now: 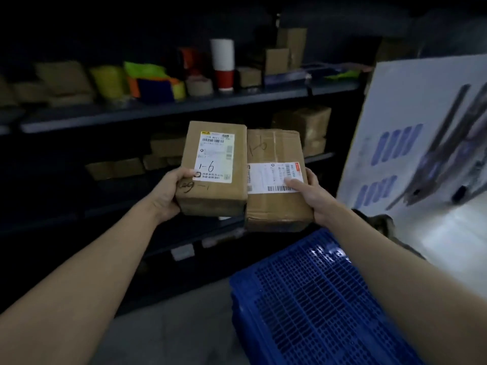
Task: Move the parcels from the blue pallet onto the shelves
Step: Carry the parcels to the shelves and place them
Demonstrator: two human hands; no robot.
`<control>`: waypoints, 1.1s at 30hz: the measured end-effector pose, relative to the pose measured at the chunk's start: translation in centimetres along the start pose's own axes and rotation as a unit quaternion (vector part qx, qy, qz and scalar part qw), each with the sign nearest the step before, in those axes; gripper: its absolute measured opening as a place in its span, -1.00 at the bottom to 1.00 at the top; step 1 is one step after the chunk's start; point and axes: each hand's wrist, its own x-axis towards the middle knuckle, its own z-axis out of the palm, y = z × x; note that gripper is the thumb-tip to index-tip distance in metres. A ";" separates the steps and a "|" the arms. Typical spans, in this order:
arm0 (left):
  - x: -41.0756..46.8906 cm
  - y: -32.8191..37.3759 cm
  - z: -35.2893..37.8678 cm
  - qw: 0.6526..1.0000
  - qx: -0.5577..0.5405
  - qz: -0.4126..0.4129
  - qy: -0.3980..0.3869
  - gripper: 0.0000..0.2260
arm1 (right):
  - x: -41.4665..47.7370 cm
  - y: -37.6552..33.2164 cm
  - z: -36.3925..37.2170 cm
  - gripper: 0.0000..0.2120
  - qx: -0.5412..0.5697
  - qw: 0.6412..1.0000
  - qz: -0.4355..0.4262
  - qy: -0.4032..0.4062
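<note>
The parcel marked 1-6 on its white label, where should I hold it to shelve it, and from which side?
Grip the parcel at its near left corner, coming from the left, thumb on top, as the left hand does. It is a flat oblong pointing at the shelves, and the other parcel crowds its right side; the far end can go in first.

One left parcel point(213, 167) is gripped by the left hand point(168, 193) and one right parcel point(274, 206) by the right hand point(313, 196), two in all, while one blue pallet point(316, 299) is seen below the hands and one tape roll point(199, 86) above them.
</note>
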 end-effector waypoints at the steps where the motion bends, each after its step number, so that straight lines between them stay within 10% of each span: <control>1: -2.3 0.3 -1.9 1.000 -0.006 0.005 0.028 -0.73 | -0.6 -0.3 2.3 -0.11 -0.012 1.000 -0.002 -0.024; 8: -18.9 1.6 -14.8 0.967 -0.039 0.076 0.242 -0.27 | -5.3 -1.1 20.0 -0.03 -0.057 0.975 -0.022 -0.212; 33: -82.6 -4.7 -47.8 0.710 -0.114 0.220 0.659 -0.34 | -51.4 12.1 82.6 -0.09 -0.134 0.754 -0.035 -0.642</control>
